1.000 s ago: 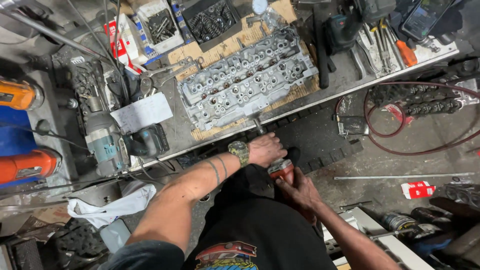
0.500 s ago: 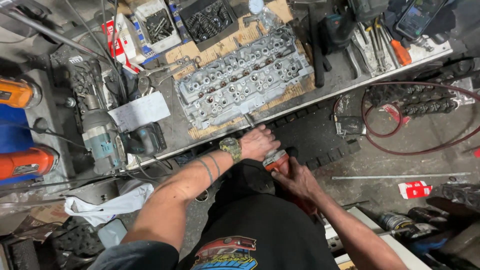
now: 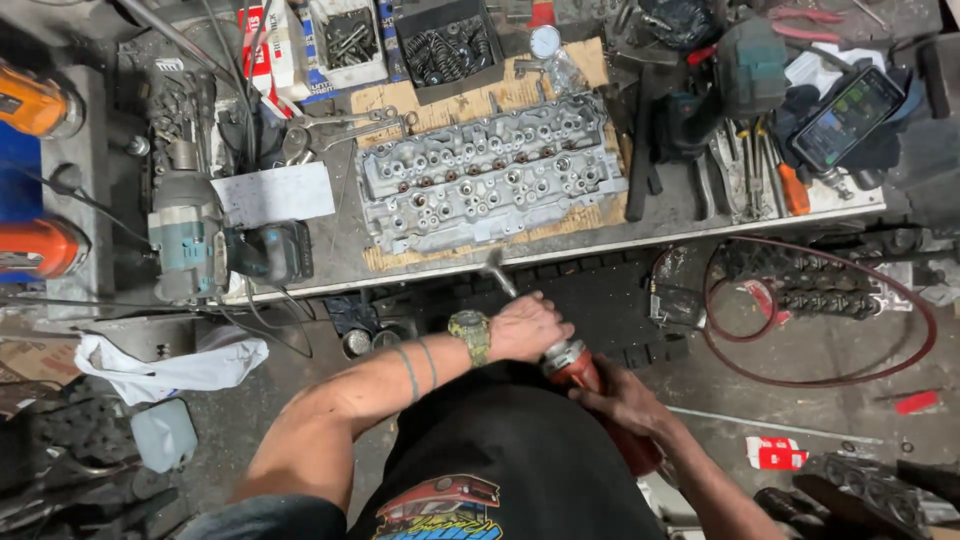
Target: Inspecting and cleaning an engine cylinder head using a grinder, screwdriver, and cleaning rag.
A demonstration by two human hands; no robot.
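Two hands on one red power tool | left hand wrapped around its front, right hand gripping the body | metal bit near desk edge, below cylinder head | risk: bit slips, gouging head; cluttered desk could snag.

A red power tool with a silver collar and a slim metal shaft sits in both hands below the bench's front edge, off its surface. It lies tilted, the shaft angling up and left toward that edge, the red body sloping down to the right.
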